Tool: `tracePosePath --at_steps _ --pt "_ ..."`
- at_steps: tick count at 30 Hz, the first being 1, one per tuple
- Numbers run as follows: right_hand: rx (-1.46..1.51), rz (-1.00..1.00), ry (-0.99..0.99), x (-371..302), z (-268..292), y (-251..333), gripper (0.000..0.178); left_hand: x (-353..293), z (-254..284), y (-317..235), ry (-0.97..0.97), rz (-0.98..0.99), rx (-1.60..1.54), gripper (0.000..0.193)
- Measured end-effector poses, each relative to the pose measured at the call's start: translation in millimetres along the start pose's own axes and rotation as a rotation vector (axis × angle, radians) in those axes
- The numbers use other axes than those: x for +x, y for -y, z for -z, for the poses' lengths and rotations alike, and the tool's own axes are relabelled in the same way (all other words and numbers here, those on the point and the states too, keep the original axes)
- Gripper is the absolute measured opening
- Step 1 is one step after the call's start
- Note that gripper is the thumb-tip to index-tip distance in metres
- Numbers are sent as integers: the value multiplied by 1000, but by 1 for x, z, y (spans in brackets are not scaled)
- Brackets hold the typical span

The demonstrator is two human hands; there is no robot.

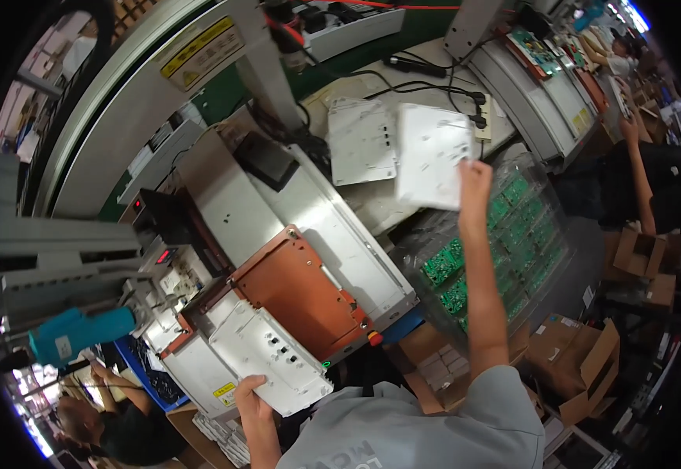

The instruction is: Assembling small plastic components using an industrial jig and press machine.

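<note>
My left hand (253,400) grips the near edge of a white plastic housing panel (258,353) with several small dark openings. That panel is beside an orange-brown fixture plate (297,293) on the machine bed. At the far right, my outstretched right hand (475,186) is closed on the right edge of a second white panel (432,148), slightly blurred. Left of it, a similar white panel (360,139) lies on the bench. Close below my right hand is a clear plastic tray (539,181) of green circuit boards (443,266).
Black cables (434,87) and a power strip (487,117) lie at the back of the bench. A red-topped button (375,338) sits on the machine's front edge. A teal cylindrical tool (82,332) is at left. Open cardboard boxes (563,352) stand at right. Other people work on both sides.
</note>
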State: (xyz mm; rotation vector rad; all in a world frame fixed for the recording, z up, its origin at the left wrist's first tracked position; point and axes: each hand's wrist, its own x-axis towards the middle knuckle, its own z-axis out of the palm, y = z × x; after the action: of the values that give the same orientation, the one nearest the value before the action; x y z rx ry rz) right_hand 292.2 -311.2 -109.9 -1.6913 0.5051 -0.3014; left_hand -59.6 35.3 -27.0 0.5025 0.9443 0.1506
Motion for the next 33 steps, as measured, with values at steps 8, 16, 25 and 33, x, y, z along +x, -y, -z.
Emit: tracePosePath --at_steps 8,16,25,33 --pt "-451 -7 -165 188 36 -166 51 14 -19 4 14 63 237 62" --pt "-309 153 943 -115 -8 75 25 11 -40 7 150 9 268 63" --pt "-7 -137 1035 -200 -9 83 18 31 -89 27 323 -312 600 65" --pt "-149 -88 1108 -189 -41 64 20 27 -76 51 426 -1190 1704 56"
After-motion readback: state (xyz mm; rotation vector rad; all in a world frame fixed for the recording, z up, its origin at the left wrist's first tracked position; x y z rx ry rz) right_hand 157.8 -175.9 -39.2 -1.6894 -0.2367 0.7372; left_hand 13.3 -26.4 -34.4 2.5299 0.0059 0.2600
